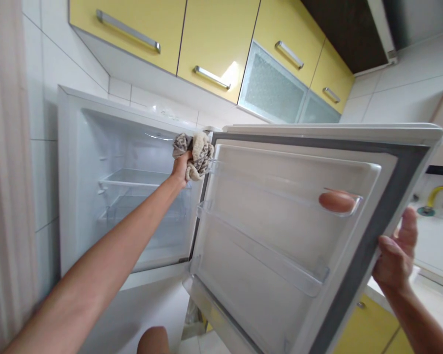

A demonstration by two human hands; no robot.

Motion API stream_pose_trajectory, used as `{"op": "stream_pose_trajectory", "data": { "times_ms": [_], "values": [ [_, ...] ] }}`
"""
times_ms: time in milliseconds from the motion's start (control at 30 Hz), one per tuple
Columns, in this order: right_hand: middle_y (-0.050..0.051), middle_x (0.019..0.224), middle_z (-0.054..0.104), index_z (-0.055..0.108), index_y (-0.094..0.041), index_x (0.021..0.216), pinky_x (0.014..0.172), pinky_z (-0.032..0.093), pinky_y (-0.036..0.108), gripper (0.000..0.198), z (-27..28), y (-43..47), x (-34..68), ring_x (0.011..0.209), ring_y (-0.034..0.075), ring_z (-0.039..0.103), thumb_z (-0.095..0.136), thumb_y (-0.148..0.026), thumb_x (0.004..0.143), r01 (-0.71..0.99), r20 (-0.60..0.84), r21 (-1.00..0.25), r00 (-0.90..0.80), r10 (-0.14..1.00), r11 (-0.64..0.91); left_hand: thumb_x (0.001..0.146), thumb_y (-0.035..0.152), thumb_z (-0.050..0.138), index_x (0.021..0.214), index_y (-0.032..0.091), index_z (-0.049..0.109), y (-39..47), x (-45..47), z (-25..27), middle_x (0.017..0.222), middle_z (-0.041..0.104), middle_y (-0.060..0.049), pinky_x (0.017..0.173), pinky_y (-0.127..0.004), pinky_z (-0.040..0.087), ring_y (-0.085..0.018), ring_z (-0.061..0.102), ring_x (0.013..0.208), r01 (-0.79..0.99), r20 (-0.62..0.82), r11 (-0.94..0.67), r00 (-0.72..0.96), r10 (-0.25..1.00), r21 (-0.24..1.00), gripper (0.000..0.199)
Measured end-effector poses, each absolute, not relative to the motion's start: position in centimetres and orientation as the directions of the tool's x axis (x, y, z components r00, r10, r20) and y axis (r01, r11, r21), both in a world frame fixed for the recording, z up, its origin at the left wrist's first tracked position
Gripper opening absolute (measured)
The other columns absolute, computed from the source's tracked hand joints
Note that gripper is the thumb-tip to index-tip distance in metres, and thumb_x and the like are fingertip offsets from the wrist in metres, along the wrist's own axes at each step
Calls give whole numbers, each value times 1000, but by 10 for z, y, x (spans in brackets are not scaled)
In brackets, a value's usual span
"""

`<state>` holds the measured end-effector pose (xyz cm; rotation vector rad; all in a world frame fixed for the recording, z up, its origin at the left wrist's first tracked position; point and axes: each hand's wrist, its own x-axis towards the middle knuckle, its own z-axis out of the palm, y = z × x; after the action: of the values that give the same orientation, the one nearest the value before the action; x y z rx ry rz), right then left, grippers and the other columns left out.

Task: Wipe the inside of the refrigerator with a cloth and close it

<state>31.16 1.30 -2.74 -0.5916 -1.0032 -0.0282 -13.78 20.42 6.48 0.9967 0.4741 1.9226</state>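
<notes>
My left hand [180,168] is stretched far forward, closed on a bunched cloth [199,155] with a cream and grey-brown pattern. The cloth is at the upper hinge side of the fridge, by the door's inner edge; whether it touches the surface I cannot tell. At the right, my right hand [398,250] grips the outer edge of the open fridge door [280,236], thumb on the inner side. A grey gasket [398,182] runs around the door. A brown egg [336,201] sits in the upper door shelf.
Inside the fridge [70,187] are clear shelves [133,177]. Yellow cabinets [217,39] with metal handles hang above. A dark range hood [347,29] is at the upper right, with a yellow pipe [437,194] lower down. A knee [153,340] shows at the bottom.
</notes>
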Motion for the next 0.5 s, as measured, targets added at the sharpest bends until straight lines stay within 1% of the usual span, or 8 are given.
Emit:
{"op": "stream_pose_trajectory", "data": {
  "times_ms": [100,167,200,267,333,400,433,500],
  "values": [
    [-5,142,62,63,-50,133,123,20,68,93,-26,14,312,140,37,49,79,-34,42,263,786,-461,564,252,848,66,54,72,80,19,65,204,-143,67,77,73,-7,76,-38,62,-26,72,89,-492,489,-471,-102,866,732,38],
    [-5,142,62,63,-50,132,123,19,68,92,-26,15,313,140,36,49,80,-34,42,267,796,-448,554,244,854,67,60,73,81,19,65,200,-144,63,76,73,-7,77,-40,62,-27,72,88,-406,509,-486,-56,859,774,44],
    [-5,143,62,63,-51,131,124,19,67,91,-26,16,314,140,36,49,80,-35,43,272,803,-440,546,239,856,66,59,75,83,19,65,197,-144,60,77,73,-6,79,-40,61,-27,72,89,-364,521,-507,-68,851,781,44],
    [-5,143,61,63,-50,132,124,19,68,90,-27,18,316,141,37,48,81,-37,45,282,811,-433,536,233,856,59,48,84,86,20,67,190,-140,54,85,75,-5,86,-39,60,-26,72,95,-298,548,-564,-143,824,770,43],
    [-5,145,60,62,-50,133,123,19,69,90,-29,22,319,143,38,46,81,-39,46,294,817,-433,528,233,852,55,36,87,87,20,69,178,-130,51,93,75,-4,92,-38,57,-27,70,101,-133,607,-646,-244,756,752,40],
    [-5,148,58,60,-50,135,124,19,69,90,-30,25,322,146,38,43,81,-41,48,307,826,-434,512,237,847,60,31,84,91,20,71,162,-114,49,98,75,-6,97,-40,55,-28,70,103,134,732,-730,-288,618,670,35],
    [-6,149,57,59,-50,137,125,18,67,91,-31,26,324,148,37,41,81,-42,50,319,833,-430,500,236,844,64,30,82,95,19,72,152,-104,49,101,75,-7,99,-41,55,-29,70,104,263,805,-763,-269,529,590,34],
    [-6,152,54,54,-48,142,126,18,64,93,-33,28,327,150,35,38,79,-45,53,345,849,-423,475,233,838,71,28,78,107,18,70,131,-82,49,110,73,-10,104,-41,52,-29,68,111,430,922,-816,-163,350,386,38]
  ]
}}
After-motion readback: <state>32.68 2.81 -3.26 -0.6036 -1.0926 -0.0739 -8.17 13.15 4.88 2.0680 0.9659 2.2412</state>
